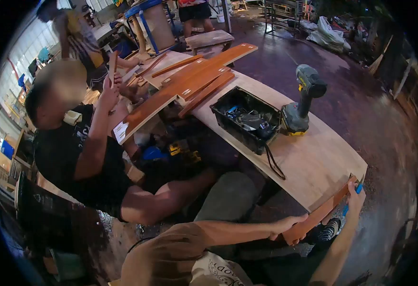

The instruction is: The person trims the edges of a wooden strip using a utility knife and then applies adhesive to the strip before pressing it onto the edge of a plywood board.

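A reddish-brown wooden board lies slanted along the near right edge of the plywood tabletop. My left hand is closed around its near end, thumb on top. At the far end, my right hand is closed on a slim blue-handled tool with a thin dark tip, its fingers against the board. The tool's exact kind is not clear. On the tabletop stand a cordless drill and a black bin holding small hardware and tools.
Varnished wooden frame pieces lie across the table's far end. To the left, a seated co-worker in a black shirt holds up a wooden piece. A yellow power tool sits below the frame. A wooden stool stands behind.
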`<action>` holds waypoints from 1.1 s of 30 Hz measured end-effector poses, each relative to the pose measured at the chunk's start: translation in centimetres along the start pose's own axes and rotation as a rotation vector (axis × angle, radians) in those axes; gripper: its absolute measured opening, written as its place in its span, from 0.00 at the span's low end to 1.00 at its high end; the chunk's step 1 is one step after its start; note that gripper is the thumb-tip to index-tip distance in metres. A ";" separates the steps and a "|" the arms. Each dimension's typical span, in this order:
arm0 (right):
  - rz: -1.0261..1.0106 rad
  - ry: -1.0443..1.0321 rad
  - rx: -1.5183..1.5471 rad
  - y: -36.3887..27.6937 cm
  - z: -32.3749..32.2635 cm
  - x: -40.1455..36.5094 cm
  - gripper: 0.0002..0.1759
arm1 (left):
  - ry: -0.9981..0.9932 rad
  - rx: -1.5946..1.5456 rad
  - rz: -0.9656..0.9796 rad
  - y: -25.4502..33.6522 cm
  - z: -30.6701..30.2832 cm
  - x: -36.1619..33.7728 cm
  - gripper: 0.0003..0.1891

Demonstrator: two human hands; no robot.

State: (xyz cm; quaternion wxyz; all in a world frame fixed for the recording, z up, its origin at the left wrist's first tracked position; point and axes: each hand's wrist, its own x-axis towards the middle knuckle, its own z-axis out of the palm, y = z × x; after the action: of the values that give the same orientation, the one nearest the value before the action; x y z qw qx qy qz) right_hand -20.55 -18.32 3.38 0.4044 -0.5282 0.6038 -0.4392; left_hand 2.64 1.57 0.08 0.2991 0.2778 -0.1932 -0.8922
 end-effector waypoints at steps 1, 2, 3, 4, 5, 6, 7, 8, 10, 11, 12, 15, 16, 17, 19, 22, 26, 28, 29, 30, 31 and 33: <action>0.002 0.004 0.001 0.5 -0.1 0.2 0.12 | 0.003 0.048 0.022 0.3 0.1 -0.3 0.32; 0.018 0.005 0.059 1.3 0.0 0.7 0.11 | 0.005 0.096 0.045 0.6 0.3 -0.7 0.32; 0.034 0.006 0.116 1.4 0.0 0.7 0.10 | 0.002 0.098 0.041 0.5 0.5 -0.8 0.32; 0.035 0.010 0.115 1.5 -0.1 0.6 0.10 | 0.011 0.074 0.039 0.5 0.6 -0.9 0.32; 0.057 0.000 0.173 1.4 -0.2 0.4 0.10 | 0.020 0.051 0.039 0.6 0.7 -0.9 0.32; 0.078 -0.011 0.231 1.2 -0.2 0.1 0.09 | 0.018 0.052 0.036 0.7 0.7 -0.9 0.32; 0.081 -0.008 0.229 0.8 -0.2 -0.2 0.09 | 0.011 0.051 0.034 0.7 0.6 -0.9 0.32; 0.121 -0.006 0.254 0.4 -0.2 -0.5 0.10 | 0.005 0.050 0.034 0.7 0.6 -0.9 0.32; 0.165 -0.005 0.275 0.7 -0.4 -0.4 0.10 | -0.010 0.039 0.029 0.4 0.2 -0.6 0.32; 0.174 -0.002 0.227 1.3 -0.8 0.1 0.10 | -0.025 0.033 0.028 0.3 0.0 -0.5 0.32; 0.181 0.002 0.181 1.2 -0.9 0.1 0.10 | -0.026 0.031 0.026 0.4 0.2 -0.6 0.32; 0.138 0.016 0.061 0.4 -1.1 -0.3 0.10 | -0.014 0.025 0.038 0.6 0.5 -0.9 0.32; 0.139 0.014 0.060 0.7 -1.1 -0.1 0.10 | 0.000 0.037 0.032 0.5 0.5 -0.8 0.32; 0.087 -0.010 0.009 1.2 -1.4 0.4 0.09 | 0.014 0.049 0.026 0.4 0.5 -0.7 0.31; 0.034 -0.040 -0.045 1.7 -1.9 1.0 0.08 | 0.014 0.079 0.051 0.0 0.3 -0.5 0.32; -0.002 -0.047 -0.163 1.6 -1.4 1.5 0.07 | 0.025 0.100 0.114 -0.4 0.3 -0.4 0.32; 0.081 -0.159 0.117 -0.3 -1.0 0.1 0.07 | -0.016 0.069 0.184 -1.2 -0.7 0.6 0.33; 0.127 -0.196 0.301 -0.4 -1.0 0.5 0.07 | 0.023 0.055 0.166 -1.0 -0.8 0.2 0.33; 0.146 -0.276 0.487 0.6 -2.0 1.4 0.07 | 0.044 0.058 0.118 -0.8 -0.6 0.4 0.34; 0.163 -0.327 0.670 1.2 -4.2 1.1 0.06 | 0.055 -0.029 0.087 -0.5 -0.1 -0.2 0.34; 0.203 -0.159 0.660 -2.9 -2.8 -1.8 0.06 | 0.031 0.014 0.066 -0.1 -0.2 -0.3 0.34; 0.130 -0.201 0.607 -4.3 -3.2 -3.3 0.08 | 0.010 -0.082 0.060 -0.1 -0.6 -0.1 0.35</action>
State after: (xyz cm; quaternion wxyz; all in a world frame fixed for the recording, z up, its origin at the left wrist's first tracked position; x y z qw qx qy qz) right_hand -21.96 -14.95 8.53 0.6281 -0.3848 0.4348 -0.5181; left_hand 3.06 1.59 -0.41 0.3379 0.2637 -0.1631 -0.8886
